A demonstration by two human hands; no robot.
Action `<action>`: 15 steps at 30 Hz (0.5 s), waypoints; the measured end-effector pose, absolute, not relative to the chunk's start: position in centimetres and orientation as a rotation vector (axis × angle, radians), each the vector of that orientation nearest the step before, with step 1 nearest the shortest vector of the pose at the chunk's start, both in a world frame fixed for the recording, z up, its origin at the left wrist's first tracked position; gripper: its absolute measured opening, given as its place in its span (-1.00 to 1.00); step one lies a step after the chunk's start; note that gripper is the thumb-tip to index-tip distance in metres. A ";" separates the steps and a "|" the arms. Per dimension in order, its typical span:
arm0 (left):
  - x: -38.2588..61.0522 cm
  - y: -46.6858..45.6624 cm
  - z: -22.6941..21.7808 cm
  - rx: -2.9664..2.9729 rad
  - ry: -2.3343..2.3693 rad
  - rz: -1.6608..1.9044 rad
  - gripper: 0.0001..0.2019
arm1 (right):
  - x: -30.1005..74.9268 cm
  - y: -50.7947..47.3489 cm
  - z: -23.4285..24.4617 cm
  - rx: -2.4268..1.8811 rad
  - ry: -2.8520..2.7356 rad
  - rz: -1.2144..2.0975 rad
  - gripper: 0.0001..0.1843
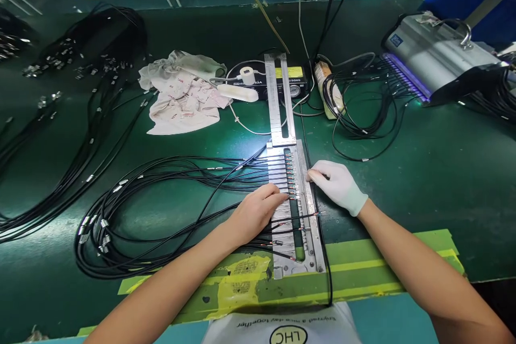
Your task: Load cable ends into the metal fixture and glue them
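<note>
On a dark green tabletop (387, 193), a long slotted metal fixture (308, 204), pointing away from the body, apparently so as to lie within reach of both hands. From the left, black cables (105, 266) in wide loops; cable ends (290, 174) side by side across the fixture's upper half, probably kept apart by its grooves. Lower down, a few looser ends, unevenly spread over the slot. Bare left hand (256, 212) in from the left, thumb and forefinger nearly meeting at the bottom of the neat row. White-gloved right hand (338, 185) at the opposite long edge, thumb and forefinger also nearly meeting, perhaps to steady the metal. Contents of either pinch, if any, too small and covered to tell. Beyond, a slotted metal bar (274, 99) in front of a black box (263, 90); left of that, crumpled white cloth (185, 118); at far right, a silver machine (439, 59) with a purple glow. Under the near end, green and yellow tape (363, 266), likely as protection for the table edge.
</note>
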State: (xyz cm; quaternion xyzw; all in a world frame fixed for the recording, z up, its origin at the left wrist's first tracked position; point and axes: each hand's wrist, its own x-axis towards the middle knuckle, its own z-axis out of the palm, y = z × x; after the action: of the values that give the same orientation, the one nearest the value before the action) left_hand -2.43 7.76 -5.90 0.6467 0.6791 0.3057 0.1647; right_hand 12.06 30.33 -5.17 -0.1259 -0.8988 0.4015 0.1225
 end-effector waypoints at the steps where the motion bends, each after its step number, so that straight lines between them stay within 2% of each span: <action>1: -2.4 7.8 -6.0 1.833 1.928 0.874 -0.74 | 12.0 30.3 -5.2 -0.368 -2.621 1.176 -0.66; 12: -1.7 8.1 -6.2 2.112 2.084 0.795 -0.83 | 12.0 30.6 -5.3 -0.365 -2.623 1.180 -0.68; 15: -1.4 7.5 -5.8 2.179 2.226 0.676 -0.77 | 12.0 30.7 -5.3 -0.362 -2.624 1.173 -0.68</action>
State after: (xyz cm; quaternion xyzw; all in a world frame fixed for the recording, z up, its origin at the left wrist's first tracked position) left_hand -1.41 7.48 -5.80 0.6835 0.6981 0.2121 -0.0232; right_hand 11.98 30.72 -5.31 -0.1242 -0.8989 0.4020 0.1221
